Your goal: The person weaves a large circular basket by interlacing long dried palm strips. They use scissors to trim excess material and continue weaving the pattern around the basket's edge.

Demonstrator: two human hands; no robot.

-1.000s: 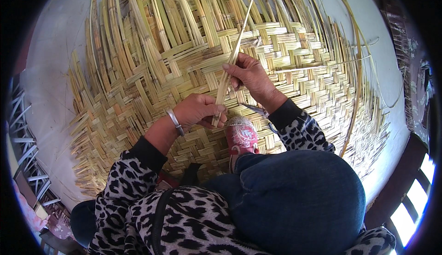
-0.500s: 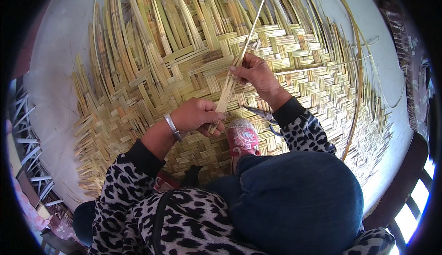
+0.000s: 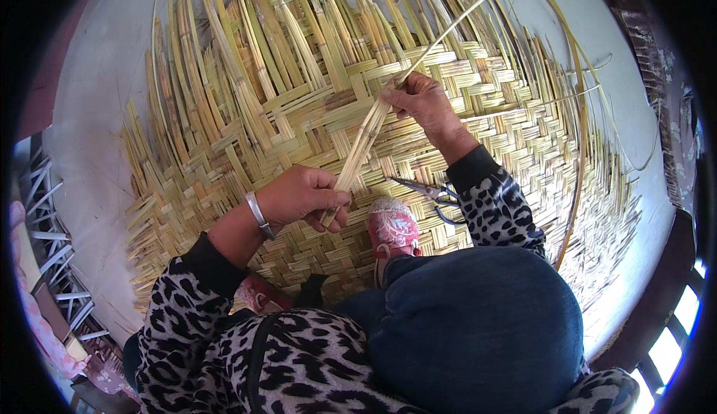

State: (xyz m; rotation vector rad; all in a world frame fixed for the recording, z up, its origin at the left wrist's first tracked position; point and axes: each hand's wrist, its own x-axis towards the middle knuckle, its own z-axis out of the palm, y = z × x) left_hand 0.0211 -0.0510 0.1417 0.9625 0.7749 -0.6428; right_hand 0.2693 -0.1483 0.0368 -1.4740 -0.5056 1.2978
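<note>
Between my two hands stretches a flat, pale split reed strip (image 3: 361,146), held slanting above a woven reed mat (image 3: 299,134). My left hand (image 3: 305,196), with a metal bracelet on its wrist, pinches the strip's lower end between thumb and fingers. Its upper part is gripped by my right hand (image 3: 424,105); beyond that hand a thin length runs on toward the upper right. On the mat below my right wrist lies a pair of scissors (image 3: 429,190) with dark handles, touched by neither hand.
My foot in a red shoe (image 3: 393,227) rests on the mat, with another red shoe (image 3: 258,294) to its left. Long loose reed ends (image 3: 246,33) fan out at the far edge. A long curved strip (image 3: 581,137) crosses the right side. Pale floor (image 3: 82,160) surrounds the mat.
My left hand has moved a little left and down, my right slightly right and up, drawing the strip longer between them. Its thin far end has swung to the right.
</note>
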